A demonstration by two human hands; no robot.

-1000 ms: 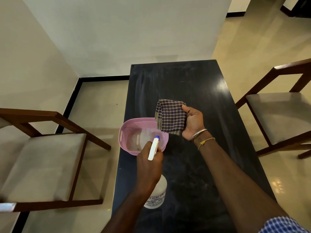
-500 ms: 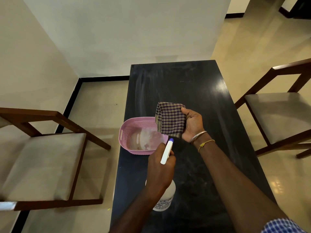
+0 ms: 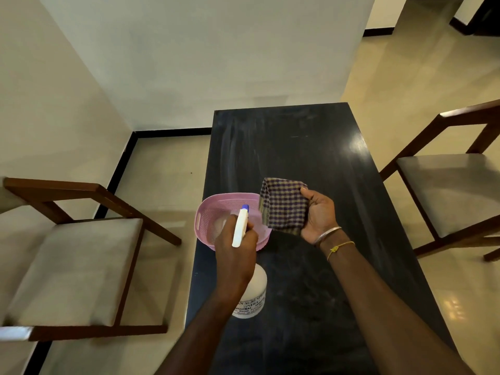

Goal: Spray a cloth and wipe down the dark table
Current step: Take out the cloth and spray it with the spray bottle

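My right hand (image 3: 319,213) holds a folded purple-and-tan checked cloth (image 3: 282,205) upright above the dark table (image 3: 311,147). My left hand (image 3: 235,253) grips a white spray bottle (image 3: 251,292) by its neck, and its white nozzle with a blue tip (image 3: 240,226) points up toward the cloth's left edge. The bottle hangs above the table's left side, in front of a pink basket. The table top shows dusty, pale smears.
A pink perforated plastic basket (image 3: 211,212) sits on the table's left edge, partly hidden by my left hand. Wooden chairs with grey seats stand at the left (image 3: 75,266) and right (image 3: 449,190). A white wall lies beyond the table's far end.
My left hand swung the spray bottle right toward the cloth, then back left a little over the basket. The right hand kept the cloth nearly still.
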